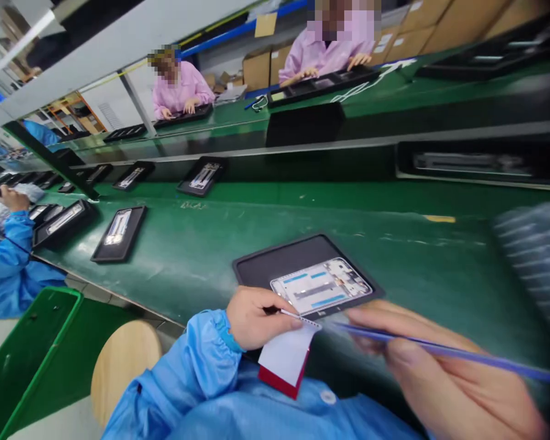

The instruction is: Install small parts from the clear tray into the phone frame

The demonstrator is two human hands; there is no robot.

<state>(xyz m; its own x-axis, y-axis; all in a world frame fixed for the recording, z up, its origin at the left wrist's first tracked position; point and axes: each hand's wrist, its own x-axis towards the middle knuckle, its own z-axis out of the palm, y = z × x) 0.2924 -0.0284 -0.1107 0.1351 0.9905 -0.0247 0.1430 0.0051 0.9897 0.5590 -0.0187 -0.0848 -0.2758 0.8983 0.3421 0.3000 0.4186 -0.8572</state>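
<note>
My left hand pinches a white sheet by its upper edge, where a row of small dark marks runs. Red backing shows beneath it. My right hand, blurred by motion, is closed round a thin blue pen-like tool. The tool's tip is near the sheet's right end; whether they touch I cannot tell. Just beyond both hands, a black tray lies on the green bench, holding a silver phone frame with blue strips and parts at its right end.
More black trays with phone frames stand on the green bench to the left. Bubble wrap lies at the right. A wooden stool stands at lower left. Co-workers in pink sit opposite; a blue sleeve is at left.
</note>
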